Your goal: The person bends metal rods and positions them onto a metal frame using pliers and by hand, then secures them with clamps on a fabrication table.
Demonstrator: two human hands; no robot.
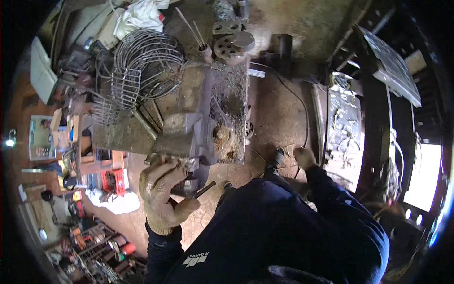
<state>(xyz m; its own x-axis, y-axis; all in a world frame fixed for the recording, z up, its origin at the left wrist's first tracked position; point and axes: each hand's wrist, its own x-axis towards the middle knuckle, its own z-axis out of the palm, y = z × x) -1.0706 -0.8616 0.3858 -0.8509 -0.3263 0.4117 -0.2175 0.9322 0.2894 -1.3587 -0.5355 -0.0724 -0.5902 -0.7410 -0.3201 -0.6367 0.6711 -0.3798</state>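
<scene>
My left hand (163,194), in a knitted beige glove, reaches up to the near end of a large bench vise (182,135). Its fingers curl over the vise's jaw, while the thumb stands lower, beside the dark vise handle (205,190). Whether a small piece lies under those fingers is hidden. Low on my right side hangs my right hand (305,157), away from the bench. Its fingers look loosely curled, and no object shows in them. The vise is mounted on a worn workbench (123,139) strewn with dark grit.
Coiled metal rods (149,52) and a wire grid (126,88) lie left of the vise. A round perforated block (229,48) stands behind it. A dark cable (302,102) crosses the floor at right, near a metal-topped stand (344,125). Cluttered tools fill the left side.
</scene>
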